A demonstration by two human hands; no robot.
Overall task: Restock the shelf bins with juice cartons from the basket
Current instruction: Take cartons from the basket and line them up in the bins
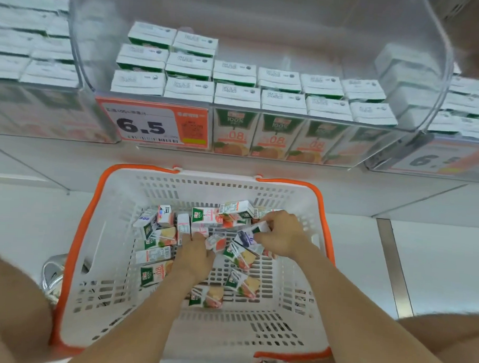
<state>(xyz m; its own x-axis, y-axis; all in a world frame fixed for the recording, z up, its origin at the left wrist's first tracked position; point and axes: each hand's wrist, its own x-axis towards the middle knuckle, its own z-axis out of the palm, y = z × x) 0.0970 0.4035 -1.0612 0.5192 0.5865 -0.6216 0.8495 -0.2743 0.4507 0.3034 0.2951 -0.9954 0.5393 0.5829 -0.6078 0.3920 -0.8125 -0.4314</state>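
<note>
Position: I am crouching over the basket [114, 203] on the floor, directly below the shelf bin [78, 56].
Right hand: my right hand [281, 234] is curling round a white-and-purple carton [248, 238] near the far right of the pile and is clamping it between fingers and thumb.
Left hand: my left hand [195, 255] is reaching into the middle of the pile, fingertips lying against a small tilted carton [216, 242]. I cannot tell whether it is gripping yet.
Stock in basket: many loose cartons [155, 253] are lying jumbled on the basket floor, mostly toward the far and left side, some flat, some tilted.
Stock on shelf: the shelved cartons [236, 94] are standing in neat rows behind the price tag [147, 126]. The two left columns are running three deep, the others only two deep, and bare space is showing behind them.
Neighbours: the bins to either side are looking well filled, though blurred.
Progress: I am judging the job partway through. The front rows are done, the back of this bin is waiting, and most of the basket load is yet to go up.
</note>
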